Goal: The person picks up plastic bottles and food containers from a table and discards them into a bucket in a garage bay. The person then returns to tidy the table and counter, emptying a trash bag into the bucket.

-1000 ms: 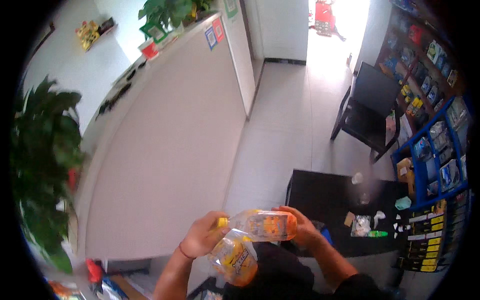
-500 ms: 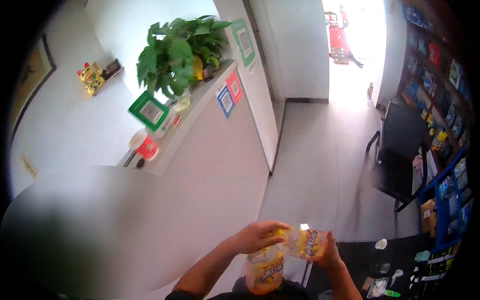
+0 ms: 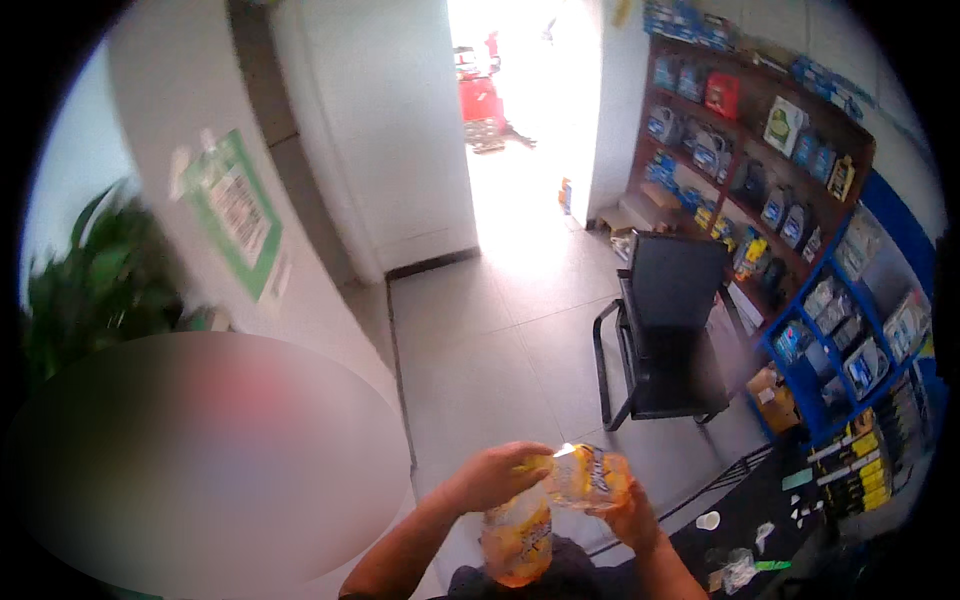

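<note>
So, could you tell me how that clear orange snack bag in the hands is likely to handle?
The orange snack bag looks like thin glossy film, so probably floppy and somewhat slippery. The right hand props it from below while the left hand pinches its top, suggesting it is light.

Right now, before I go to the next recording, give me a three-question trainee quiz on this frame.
1. True or false: both hands hold bottles.
2. What stands on the tiled floor near the shelves? A) a black chair B) a red ladder C) a bicycle
3. What colour is the drink in the bottles?

Key:
1. True: the left hand grips the lower bottle near its top, and the right hand holds the sideways bottle.
2. A, the black chair by the shelves.
3. Orange-yellow.
</note>
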Demonstrator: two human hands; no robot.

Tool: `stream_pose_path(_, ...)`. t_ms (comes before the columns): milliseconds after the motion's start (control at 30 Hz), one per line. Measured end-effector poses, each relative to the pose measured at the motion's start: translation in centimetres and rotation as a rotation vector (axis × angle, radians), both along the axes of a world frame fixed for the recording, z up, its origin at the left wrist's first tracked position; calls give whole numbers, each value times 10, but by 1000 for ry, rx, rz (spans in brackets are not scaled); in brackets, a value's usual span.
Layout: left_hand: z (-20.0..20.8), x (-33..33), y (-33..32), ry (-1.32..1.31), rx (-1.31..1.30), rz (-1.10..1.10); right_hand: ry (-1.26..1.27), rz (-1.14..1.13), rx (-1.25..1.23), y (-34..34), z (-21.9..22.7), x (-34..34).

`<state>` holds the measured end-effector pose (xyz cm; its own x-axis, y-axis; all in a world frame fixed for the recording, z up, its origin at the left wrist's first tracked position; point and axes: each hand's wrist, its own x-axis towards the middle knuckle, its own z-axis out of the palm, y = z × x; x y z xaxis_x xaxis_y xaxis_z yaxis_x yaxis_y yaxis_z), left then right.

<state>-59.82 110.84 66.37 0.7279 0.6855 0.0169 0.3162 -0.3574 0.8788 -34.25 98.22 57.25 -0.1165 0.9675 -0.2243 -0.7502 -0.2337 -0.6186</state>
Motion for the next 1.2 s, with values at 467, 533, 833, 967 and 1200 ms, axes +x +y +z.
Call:
stream_pose_path(467, 8, 97, 454, 313, 391, -282, 43, 86, -209, 436, -73, 56)
stream_pose_path(533, 14, 102, 515, 393, 446, -169, -302, 0, -318, 513, -97, 74)
stream_pose_path(833, -58, 144, 804, 510, 456, -88, -850, 114, 45, 832, -23, 113)
stream_pose_path(967, -104, 171, 948, 369, 486, 0, -951, -60, -47, 954, 11, 155)
stream_pose_path(1200, -94, 221, 1170, 233, 575, 30, -800, -443, -3, 1113, 37, 233)
